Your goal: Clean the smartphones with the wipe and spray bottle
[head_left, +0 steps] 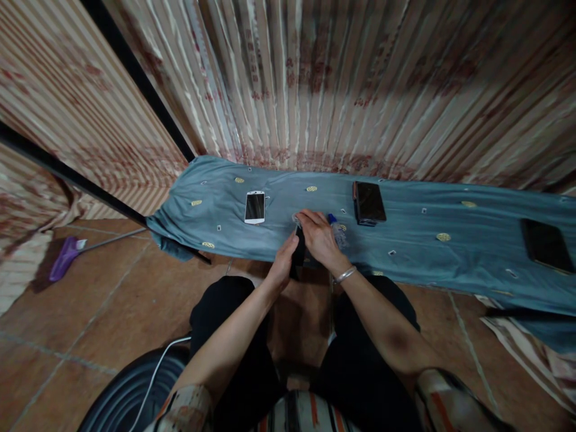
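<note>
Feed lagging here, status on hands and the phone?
Both hands on dark phone at cloth edge: left hand gripping, right hand over top. White phone and dark phone lie apart, not obstructing.

Matt blue cloth [418, 234], glossy phone [254, 207]

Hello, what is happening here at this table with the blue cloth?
A seated person holds a dark, flat phone-like object upright at the near edge of the blue-grey patterned cloth. The left hand supports it from the side, and the right hand grips its top. A small clear bottle with a blue cap lies beside the right hand. On the cloth rest a white-framed smartphone, a black phone in a case and a dark tablet.
</note>
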`<action>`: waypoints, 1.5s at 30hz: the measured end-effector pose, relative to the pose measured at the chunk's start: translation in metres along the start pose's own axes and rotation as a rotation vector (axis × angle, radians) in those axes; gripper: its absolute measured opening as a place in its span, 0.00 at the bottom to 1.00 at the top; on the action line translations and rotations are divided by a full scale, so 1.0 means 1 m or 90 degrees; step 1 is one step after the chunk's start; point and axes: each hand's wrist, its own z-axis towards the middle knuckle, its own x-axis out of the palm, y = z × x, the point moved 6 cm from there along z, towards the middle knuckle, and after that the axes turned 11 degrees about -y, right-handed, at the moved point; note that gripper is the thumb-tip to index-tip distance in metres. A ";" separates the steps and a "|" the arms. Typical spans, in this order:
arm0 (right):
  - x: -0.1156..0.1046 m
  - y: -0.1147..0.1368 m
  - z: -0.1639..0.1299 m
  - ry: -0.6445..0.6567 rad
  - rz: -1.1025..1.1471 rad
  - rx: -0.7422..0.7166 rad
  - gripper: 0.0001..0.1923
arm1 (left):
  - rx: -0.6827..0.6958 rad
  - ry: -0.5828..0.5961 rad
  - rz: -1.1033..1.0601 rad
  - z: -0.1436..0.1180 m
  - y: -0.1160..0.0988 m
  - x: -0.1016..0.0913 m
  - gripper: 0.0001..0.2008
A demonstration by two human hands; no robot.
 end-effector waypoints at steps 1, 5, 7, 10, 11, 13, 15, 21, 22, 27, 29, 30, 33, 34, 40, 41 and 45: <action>0.000 -0.003 0.001 -0.005 0.005 0.010 0.19 | 0.005 0.003 0.011 -0.001 -0.002 0.000 0.16; 0.001 -0.014 0.003 -0.017 0.031 0.048 0.17 | -0.026 0.001 0.024 -0.007 -0.006 0.002 0.17; 0.001 -0.019 0.004 -0.023 0.046 0.070 0.17 | -0.043 0.009 0.020 -0.009 -0.007 0.003 0.18; 0.002 -0.028 0.003 -0.027 0.060 0.108 0.16 | -0.048 0.025 0.028 -0.010 -0.008 0.003 0.20; 0.003 -0.031 0.002 -0.026 0.061 0.120 0.15 | -0.048 0.031 0.034 -0.010 -0.008 0.002 0.21; 0.003 -0.035 0.000 -0.020 0.056 0.139 0.15 | -0.047 0.043 0.043 -0.009 -0.010 0.002 0.22; 0.004 -0.038 -0.001 -0.012 0.047 0.150 0.14 | -0.049 0.047 0.046 -0.009 -0.012 0.001 0.21; 0.004 -0.045 -0.004 0.003 0.038 0.187 0.14 | -0.112 0.024 -0.013 -0.011 -0.016 0.000 0.21; 0.004 -0.046 -0.004 0.003 0.039 0.193 0.14 | -0.129 0.019 -0.021 -0.011 -0.015 0.000 0.21; 0.001 -0.042 -0.005 -0.035 0.031 0.161 0.15 | -0.174 -0.003 -0.058 -0.008 -0.013 -0.002 0.21; 0.000 -0.038 -0.005 -0.046 0.024 0.127 0.15 | -0.188 -0.011 -0.068 -0.007 -0.011 -0.002 0.23; 0.000 -0.035 -0.004 -0.047 0.017 0.111 0.16 | -0.192 -0.016 -0.070 -0.006 -0.010 -0.002 0.24; 0.001 -0.028 -0.003 -0.043 -0.010 0.072 0.17 | -0.182 -0.027 -0.070 -0.005 -0.009 -0.001 0.23; 0.001 -0.025 -0.003 -0.042 -0.017 0.063 0.17 | -0.181 -0.027 -0.069 -0.006 -0.009 -0.001 0.22; 0.001 -0.011 -0.004 -0.038 -0.025 0.025 0.20 | -0.223 -0.039 -0.057 -0.008 0.000 -0.001 0.21; 0.000 -0.009 -0.004 -0.032 -0.025 0.020 0.20 | -0.223 -0.038 -0.058 -0.009 0.000 -0.001 0.20; -0.001 -0.003 -0.004 -0.013 -0.028 0.007 0.22 | -0.208 -0.040 -0.055 -0.011 -0.003 0.002 0.18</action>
